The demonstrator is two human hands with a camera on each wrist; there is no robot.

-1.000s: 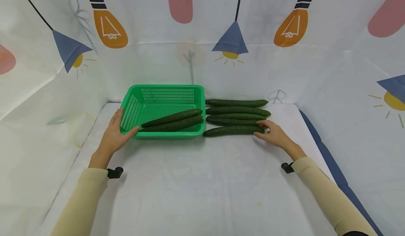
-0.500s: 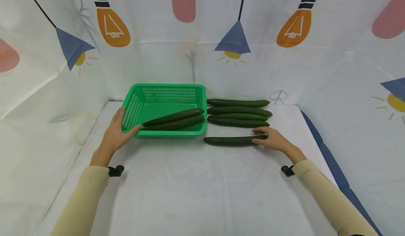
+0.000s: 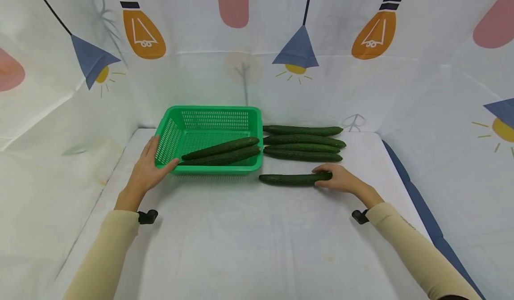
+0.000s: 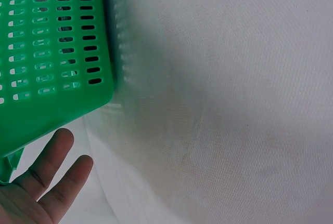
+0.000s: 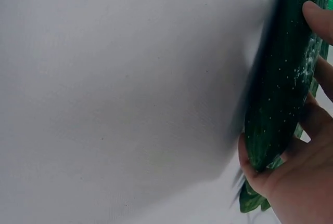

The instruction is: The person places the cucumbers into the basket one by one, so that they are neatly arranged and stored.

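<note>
In the head view my left hand (image 3: 145, 172) rests against the near left corner of a green basket (image 3: 214, 170), its thumb at the front rim. The left wrist view shows two fingers (image 4: 51, 161) held straight beside the perforated wall. Two cucumbers (image 3: 221, 153) lie in the basket, toward its front right. My right hand (image 3: 336, 178) grips the right end of another cucumber (image 3: 287, 180), which lies crosswise in front of the others. Thumb and fingers wrap this cucumber (image 5: 283, 78) in the right wrist view.
Several more cucumbers (image 3: 303, 156) lie side by side just right of the basket, behind the gripped one. A white cloth (image 3: 241, 242) covers the table. Printed white sheets (image 3: 192, 77) rise at the back and sides, and a blue strip (image 3: 405, 175) runs along the right edge.
The right hand has drawn the front cucumber toward me, away from the row, and its grip has slid slightly left along it. The left hand stays at the basket.
</note>
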